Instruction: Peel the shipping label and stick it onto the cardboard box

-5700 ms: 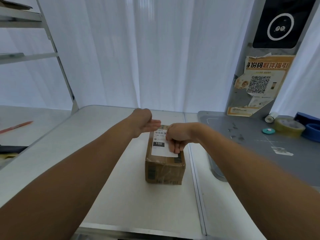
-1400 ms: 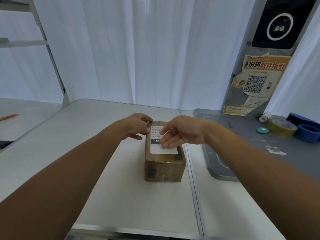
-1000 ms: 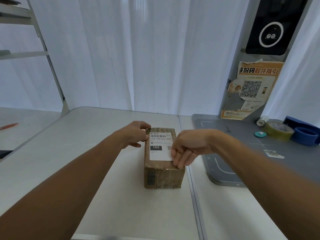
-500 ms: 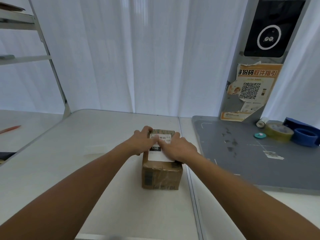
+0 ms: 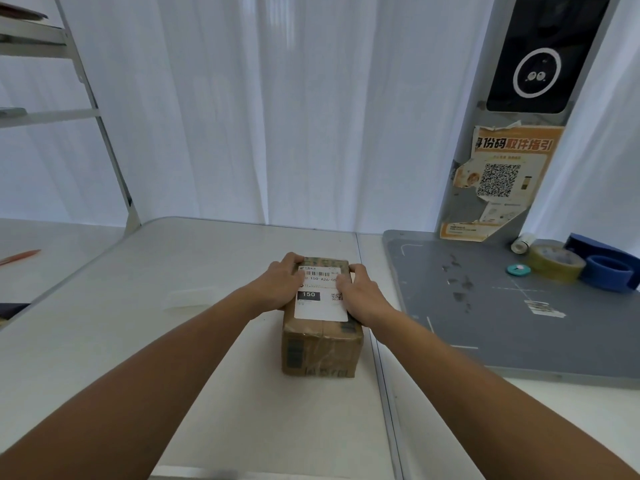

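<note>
My fingers [image 5: 292, 261] were spread flat and uncurled, pressing down rather than pinching anything: the left hand [image 5: 277, 285] lay over the left edge of the box top with its fingertips reaching the far corner, and the right hand [image 5: 358, 292] lay over the right edge, its thumb resting on the label near the printed code. Below them ran the white table [image 5: 207, 358], with a seam just right of the box, and behind it hung a pale curtain [image 5: 277, 116]. To the right sat a grey mat [image 5: 485, 323], scuffed and marked, with a grey post [image 5: 519, 133] at its far edge carrying a black screen and a worn orange poster [image 5: 498, 181] with a square code. The cardboard box [image 5: 320, 351] stood on the table, its short end facing me, wrinkled tape across that face. The white label [image 5: 320, 306] lay flat on the box top between my hands, a barcode at its far end and a black block reading 150 lower down. At the mat's far right corner I saw a blue tape holder [image 5: 609, 271], a yellowish roll of tape [image 5: 556, 261] touching it, then a small teal disc [image 5: 518, 270]. A strip of clear backing [image 5: 190, 296] lay on the table left of my arm.
</note>
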